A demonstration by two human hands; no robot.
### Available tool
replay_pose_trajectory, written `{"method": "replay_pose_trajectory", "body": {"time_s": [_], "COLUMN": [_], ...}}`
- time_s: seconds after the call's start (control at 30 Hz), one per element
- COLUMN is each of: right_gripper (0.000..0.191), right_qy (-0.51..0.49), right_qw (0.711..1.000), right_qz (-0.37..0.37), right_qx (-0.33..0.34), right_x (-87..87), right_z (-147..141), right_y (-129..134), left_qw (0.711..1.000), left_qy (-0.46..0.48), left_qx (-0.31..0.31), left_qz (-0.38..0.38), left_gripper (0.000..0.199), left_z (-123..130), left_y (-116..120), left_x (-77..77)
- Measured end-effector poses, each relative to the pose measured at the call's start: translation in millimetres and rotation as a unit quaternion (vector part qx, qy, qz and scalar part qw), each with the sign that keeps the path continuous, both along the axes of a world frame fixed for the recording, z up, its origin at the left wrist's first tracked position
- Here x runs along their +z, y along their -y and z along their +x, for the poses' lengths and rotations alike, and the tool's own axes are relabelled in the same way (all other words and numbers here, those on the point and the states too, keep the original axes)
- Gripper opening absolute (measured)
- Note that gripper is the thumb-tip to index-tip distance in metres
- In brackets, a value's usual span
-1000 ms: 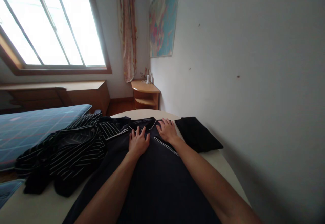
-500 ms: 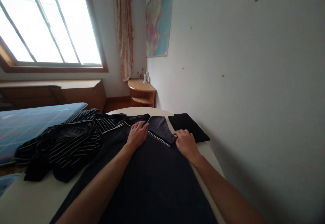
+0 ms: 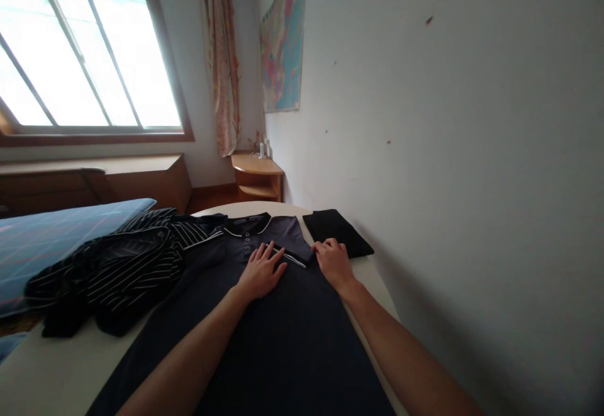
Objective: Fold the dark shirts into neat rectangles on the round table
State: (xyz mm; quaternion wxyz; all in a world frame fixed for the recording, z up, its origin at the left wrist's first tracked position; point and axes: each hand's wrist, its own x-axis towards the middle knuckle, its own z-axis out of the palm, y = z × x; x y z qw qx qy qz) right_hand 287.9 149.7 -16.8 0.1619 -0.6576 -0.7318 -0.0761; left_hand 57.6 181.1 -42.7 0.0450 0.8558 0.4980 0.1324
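A dark polo shirt (image 3: 287, 340) with white trim lies front side up, its buttoned collar away from me. My left hand (image 3: 263, 271) rests flat on the chest just below the buttons, fingers spread, its fingertips by the edge of the right-hand sleeve. That short sleeve (image 3: 287, 236) lies turned in over the shirt. My right hand (image 3: 334, 264) is closed on the sleeve's outer corner, thumb and fingers pinched together. Right behind it lies a folded black garment (image 3: 337, 227). A heap of black-and-white striped clothing (image 3: 127, 265) sits to the left of the shirt.
The pale rounded table (image 3: 47, 372) carries all the clothes. A blue checked mattress (image 3: 70, 227) borders it on the left, and a white wall (image 3: 448, 214) rises along its right. Beyond stands a wooden corner shelf (image 3: 257, 164) with small bottles.
My left hand has slid from the collar down onto the chest and spread its fingers, uncovering the buttons. My right hand stays at the sleeve. The view has shifted slightly.
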Motion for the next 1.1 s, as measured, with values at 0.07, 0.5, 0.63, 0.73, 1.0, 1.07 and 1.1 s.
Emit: {"method": "replay_pose_trajectory", "body": {"time_s": [0.07, 0.5, 0.63, 0.73, 1.0, 1.07, 1.1], "right_gripper": [0.031, 0.024, 0.022, 0.025, 0.024, 0.023, 0.023], "right_qy": [-0.008, -0.1, -0.159, -0.228, -0.372, -0.379, -0.38], "right_qw": [1.0, 0.994, 0.986, 0.971, 0.927, 0.923, 0.923], "right_qz": [0.011, 0.033, 0.05, 0.052, 0.038, 0.042, 0.044], "right_qx": [0.003, 0.004, 0.012, 0.055, 0.043, 0.04, 0.041], "right_x": [-0.5, -8.8, -10.9, -10.3, 0.8, 5.0, 7.0], "right_z": [-0.2, -8.9, -6.9, -5.9, -13.1, -17.4, -19.8], "right_y": [1.9, 4.5, 0.5, -3.2, -12.5, -13.7, -14.0], "left_qw": [1.0, 0.998, 0.999, 0.998, 0.998, 0.997, 0.997], "left_qy": [0.01, 0.02, 0.024, 0.025, 0.051, 0.056, 0.06], "left_qx": [-0.022, -0.053, -0.049, -0.049, -0.049, -0.053, -0.056], "left_qz": [-0.004, -0.001, -0.001, 0.002, -0.005, -0.008, -0.009], "left_gripper": [0.054, 0.056, 0.056, 0.055, 0.049, 0.048, 0.047], "left_z": [-3.5, -7.7, -7.6, -7.7, -7.4, -7.2, -7.1], "left_y": [0.6, 6.9, 7.2, 6.4, 2.7, 2.9, 3.2], "left_x": [0.2, 2.4, 2.6, 1.8, 0.4, 1.3, 1.9]}}
